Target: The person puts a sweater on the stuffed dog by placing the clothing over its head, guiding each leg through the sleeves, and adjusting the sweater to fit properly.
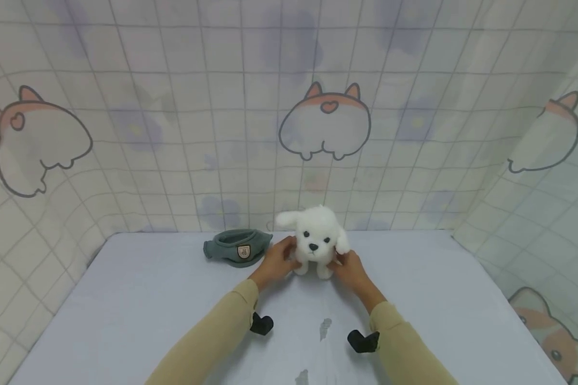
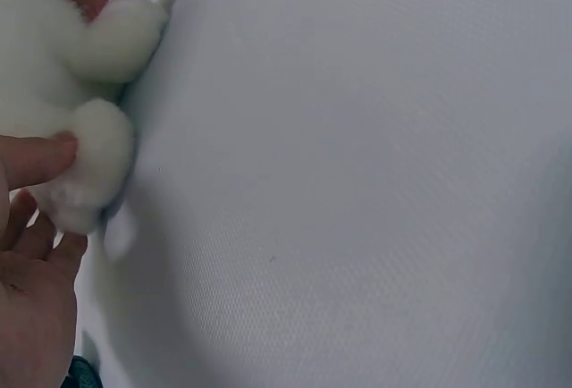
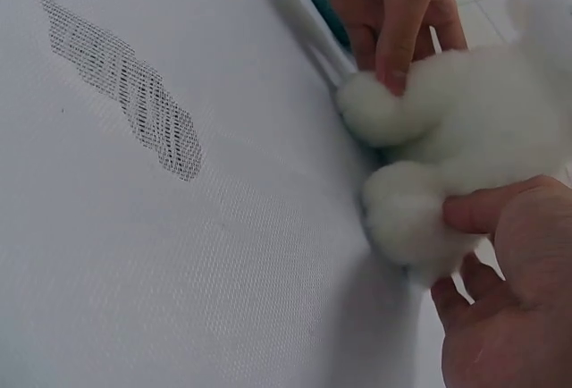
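Note:
A white plush dog [image 1: 316,230] stands upright near the table's back edge, facing me, one ear sticking out sideways. My left hand [image 1: 278,261] holds it at one front leg; in the left wrist view the thumb [image 2: 45,157] presses the leg's front, with fingers behind. On the other side my right hand [image 1: 352,271] grips the other front leg, its thumb [image 3: 474,209] across the fur in the right wrist view. Just left of my left hand lies a grey-green fabric piece [image 1: 238,247] with an open top and a small badge.
The white table [image 1: 149,310] has grey patches [image 1: 325,329] in front of the dog. Behind it hangs a grid-patterned cloth [image 1: 212,176] with cartoon animals, which also runs down both sides. Black wrist mounts [image 1: 363,341] stick out under the sleeves.

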A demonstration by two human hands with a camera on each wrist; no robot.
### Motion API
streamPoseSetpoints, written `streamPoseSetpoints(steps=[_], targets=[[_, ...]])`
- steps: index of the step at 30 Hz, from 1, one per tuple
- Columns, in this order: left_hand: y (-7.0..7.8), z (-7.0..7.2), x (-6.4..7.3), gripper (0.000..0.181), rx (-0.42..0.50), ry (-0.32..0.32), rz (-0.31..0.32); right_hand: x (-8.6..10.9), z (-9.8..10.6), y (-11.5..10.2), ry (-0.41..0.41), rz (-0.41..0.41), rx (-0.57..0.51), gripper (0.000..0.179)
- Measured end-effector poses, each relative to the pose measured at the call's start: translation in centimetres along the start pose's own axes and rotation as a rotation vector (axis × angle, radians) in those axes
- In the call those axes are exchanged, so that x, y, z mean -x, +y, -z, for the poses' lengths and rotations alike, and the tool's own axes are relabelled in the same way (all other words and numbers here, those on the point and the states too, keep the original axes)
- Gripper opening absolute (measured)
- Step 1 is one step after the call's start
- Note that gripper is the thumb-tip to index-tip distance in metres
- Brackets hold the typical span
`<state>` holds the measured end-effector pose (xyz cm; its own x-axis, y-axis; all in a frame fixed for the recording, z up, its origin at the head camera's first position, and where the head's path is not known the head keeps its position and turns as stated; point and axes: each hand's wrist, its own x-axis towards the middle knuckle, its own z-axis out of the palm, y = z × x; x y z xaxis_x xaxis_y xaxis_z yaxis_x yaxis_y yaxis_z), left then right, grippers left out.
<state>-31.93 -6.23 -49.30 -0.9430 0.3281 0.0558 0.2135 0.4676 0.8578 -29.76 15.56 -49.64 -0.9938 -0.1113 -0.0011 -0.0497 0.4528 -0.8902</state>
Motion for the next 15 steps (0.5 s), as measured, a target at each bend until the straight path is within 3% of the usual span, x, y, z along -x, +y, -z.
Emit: streamPoseSetpoints(steps=[8, 15], targets=[[0.5, 0.0, 0.1, 0.055, -0.022, 0.005, 0.023, 0.1, 0.1, -0.5, 0.027, 0.016, 0.078, 0.060], [1.0, 0.0, 0.6, 0.057, -0.047, 0.010, 0.047, 0.9, 0.4, -1.1, 0.037, 0.079, 0.158, 0.056]])
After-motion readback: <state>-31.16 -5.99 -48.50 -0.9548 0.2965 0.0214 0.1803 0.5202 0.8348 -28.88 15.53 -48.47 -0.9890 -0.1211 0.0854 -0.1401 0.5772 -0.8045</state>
